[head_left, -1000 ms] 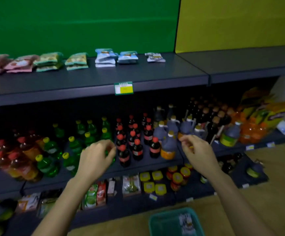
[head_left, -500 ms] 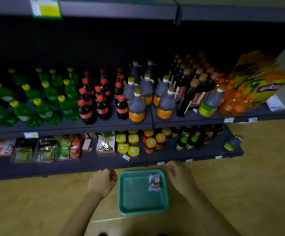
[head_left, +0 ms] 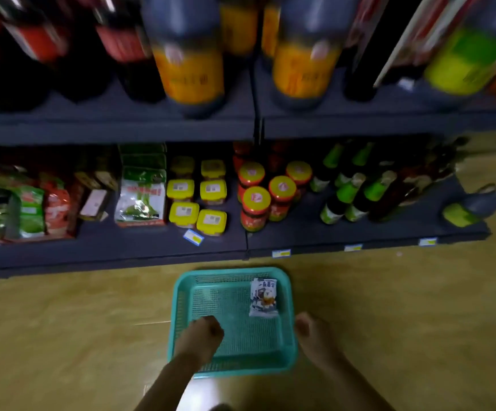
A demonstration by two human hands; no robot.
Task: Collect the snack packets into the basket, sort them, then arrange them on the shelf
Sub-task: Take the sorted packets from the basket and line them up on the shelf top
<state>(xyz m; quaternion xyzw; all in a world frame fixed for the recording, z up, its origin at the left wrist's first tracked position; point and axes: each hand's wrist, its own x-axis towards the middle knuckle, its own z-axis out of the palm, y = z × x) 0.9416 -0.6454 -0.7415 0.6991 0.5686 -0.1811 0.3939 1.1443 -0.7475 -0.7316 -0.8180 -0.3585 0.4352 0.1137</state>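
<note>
head view, looking straight down: the teal basket [head_left: 231, 273] sits on the wooden floor [head_left: 63, 336], just in front of the bottom shelf [head_left: 122, 247]. one snack packet [head_left: 264, 297] lies flat inside it, toward the far right corner. my left hand [head_left: 201, 336] is over the basket's near left part, fingers curled into a fist with nothing in it that i can see. my right hand [head_left: 315, 336] is at the basket's right rim, fingers curled too; whether it grips the rim i cannot tell, it's blurred. behind, yellow-lidded tubs [head_left: 211, 221] and red-lidded jars [head_left: 255, 200] stand on the shelf.
</note>
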